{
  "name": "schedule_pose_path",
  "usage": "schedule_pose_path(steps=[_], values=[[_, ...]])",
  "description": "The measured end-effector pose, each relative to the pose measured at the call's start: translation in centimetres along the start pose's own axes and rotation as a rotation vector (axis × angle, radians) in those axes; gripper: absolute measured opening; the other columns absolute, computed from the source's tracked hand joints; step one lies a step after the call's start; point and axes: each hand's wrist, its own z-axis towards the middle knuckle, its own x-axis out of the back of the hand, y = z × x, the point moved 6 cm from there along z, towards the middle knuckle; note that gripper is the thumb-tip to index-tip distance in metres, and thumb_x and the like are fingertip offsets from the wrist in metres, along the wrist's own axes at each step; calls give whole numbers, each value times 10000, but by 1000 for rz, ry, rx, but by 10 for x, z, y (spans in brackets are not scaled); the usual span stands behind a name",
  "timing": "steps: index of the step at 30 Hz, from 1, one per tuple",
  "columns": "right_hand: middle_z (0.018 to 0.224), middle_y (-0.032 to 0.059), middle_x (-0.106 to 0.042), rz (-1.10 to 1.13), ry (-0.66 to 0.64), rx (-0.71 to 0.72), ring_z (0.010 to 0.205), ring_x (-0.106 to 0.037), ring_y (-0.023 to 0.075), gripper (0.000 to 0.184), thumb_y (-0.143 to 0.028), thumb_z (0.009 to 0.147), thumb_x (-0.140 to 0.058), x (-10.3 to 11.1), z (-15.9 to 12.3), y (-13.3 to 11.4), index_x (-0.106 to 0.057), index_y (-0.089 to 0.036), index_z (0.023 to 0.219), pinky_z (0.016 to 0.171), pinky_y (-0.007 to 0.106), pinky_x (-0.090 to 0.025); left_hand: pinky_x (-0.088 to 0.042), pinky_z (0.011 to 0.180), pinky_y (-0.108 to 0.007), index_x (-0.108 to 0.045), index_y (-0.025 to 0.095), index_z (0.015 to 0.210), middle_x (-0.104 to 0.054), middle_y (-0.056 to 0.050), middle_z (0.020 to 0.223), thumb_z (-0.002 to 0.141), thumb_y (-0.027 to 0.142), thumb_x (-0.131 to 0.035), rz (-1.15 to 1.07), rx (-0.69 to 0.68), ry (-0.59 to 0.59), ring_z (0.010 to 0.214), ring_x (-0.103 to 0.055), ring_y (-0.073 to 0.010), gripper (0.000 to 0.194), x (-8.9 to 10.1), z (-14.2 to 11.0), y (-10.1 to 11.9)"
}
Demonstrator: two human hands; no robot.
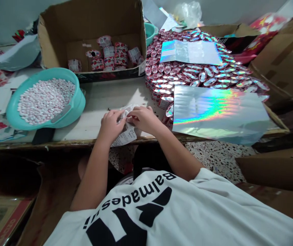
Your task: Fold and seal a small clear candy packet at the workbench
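Both of my hands meet over the front edge of the table, closed on a crumpled, whitish printed wrapper [126, 136]. My left hand [112, 123] pinches its left side, and my right hand [144, 119] grips the upper right side with bent fingers. Lines of small dark print show on the part hanging below my fingers. Whatever may be inside the wrapper is hidden by my fingers. To the left of my hands stands a turquoise basin [81, 106] filled with small white-and-pink wrapped pieces [46, 100].
Behind my hands, an open cardboard box [56, 37] holds several red-and-white printed packs [120, 54]. A big pile of small shiny-ended red containers [208, 73] covers the right side, with silvery iridescent sheets [213, 112] on it. Cardboard boxes [284, 65] stand at far right.
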Motion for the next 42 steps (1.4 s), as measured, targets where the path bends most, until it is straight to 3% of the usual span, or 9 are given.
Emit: schedule_pose_path(steps=[3, 5, 11, 15, 23, 29, 32, 42], values=[[1076, 46, -719, -9, -2, -6, 1033, -587, 209, 243, -147, 958, -567, 0, 1, 0, -773, -228, 1058, 824, 376, -212, -498, 916, -417, -766, 225, 926, -701, -55, 1006, 888, 251, -671, -76, 26, 23, 987, -623, -247, 106, 1, 0, 1], [1074, 48, -724, -8, 1, 5, 1037, -590, 210, 265, -130, 954, -548, 0, 1, 1, -774, -228, 1050, 819, 379, -207, -512, 863, -376, -743, 199, 874, -698, -50, 966, 874, 230, -675, -133, 27, 65, 930, -632, -218, 75, 3, -1, 0], [1049, 53, -721, -10, 24, 67, 1019, -571, 218, 265, -138, 933, -564, -3, 0, 0, -782, -237, 1046, 837, 377, -213, -520, 772, -290, -729, 186, 881, -706, -47, 949, 912, 279, -638, -284, 27, 174, 849, -624, -162, 135, 9, -8, -5], [1049, 43, -720, 2, 23, 103, 1027, -562, 220, 247, -161, 948, -576, -5, 0, -2, -786, -245, 1046, 856, 377, -229, -505, 695, -273, -728, 177, 857, -695, -46, 896, 900, 275, -650, -268, 91, 185, 753, -589, -147, 132, 9, -12, -8], [1039, 47, -718, -4, 18, 137, 1030, -552, 222, 173, -232, 953, -622, -9, 0, -4, -791, -230, 986, 854, 372, -254, -535, 736, -287, -715, 176, 836, -688, -45, 881, 855, 237, -682, -173, 98, 236, 742, -600, -152, 72, 13, -14, -6], [1052, 49, -709, -13, 32, 120, 1042, -543, 228, 211, -195, 958, -573, -14, -1, -1, -782, -224, 970, 868, 384, -250, -503, 887, -377, -714, 184, 903, -678, -60, 924, 882, 209, -685, 20, -172, 358, 911, -629, -215, 44, 24, -24, 17], [1045, 54, -701, -30, 44, 117, 1064, -541, 233, 203, -193, 967, -563, -17, -2, 0, -765, -201, 971, 862, 384, -258, -451, 911, -419, -744, 207, 881, -688, -53, 913, 886, 239, -699, 132, -232, 329, 912, -620, -240, 56, 19, -30, 22], [1063, 74, -671, -115, 56, 102, 1092, -544, 245, 180, -200, 987, -539, -24, -2, -2, -716, -169, 979, 859, 389, -279, -415, 943, -461, -790, 266, 825, -704, -25, 890, 843, 246, -735, 196, -84, 254, 861, -610, -239, 61, 10, -30, 19]])
